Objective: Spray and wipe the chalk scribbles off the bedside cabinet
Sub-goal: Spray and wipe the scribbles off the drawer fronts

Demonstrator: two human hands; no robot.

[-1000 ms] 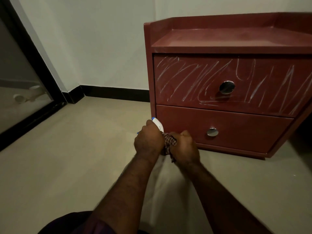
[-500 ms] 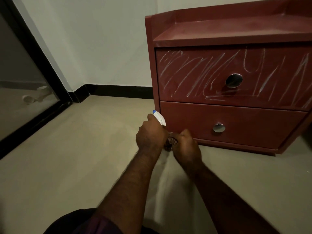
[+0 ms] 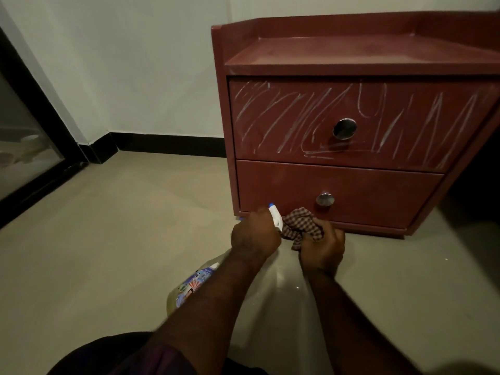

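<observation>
A dark sleeve [image 3: 151,355] shows at the near edge, and both bare forearms reach away from it over the beige floor [image 3: 121,239]. The spray bottle [image 3: 194,284] slants beneath the left forearm, with its clear body and colourful label on the near left. Its white trigger head [image 3: 276,219], tipped in blue, pokes up beyond the knuckles. The left hand [image 3: 254,236] grips the bottle's neck with its fingers curled round it. Just to its right, the right hand [image 3: 323,246] is closed round a bunched checked cloth [image 3: 301,226]. The cloth's loose folds stand up above the fist and meet the trigger head.

Both hands are low, just in front of the bottom edge of the bedside cabinet [image 3: 219,104], towards its left half. The red-brown cabinet stands on the floor at the right. Its lower drawer [image 3: 378,196] is plain, with a small knob [image 3: 325,199] of round metal just beyond the cloth. The upper drawer [image 3: 405,158] carries white chalk scribbles [image 3: 284,117] across its whole front, around a larger knob [image 3: 344,128]. Above the drawers is a flat top with a raised rim at the back and left.

Behind the cabinet stands a pale wall [image 3: 135,63] with black skirting [image 3: 167,143] along its foot. At the far left is a glass door [image 3: 21,147] in a black frame
</observation>
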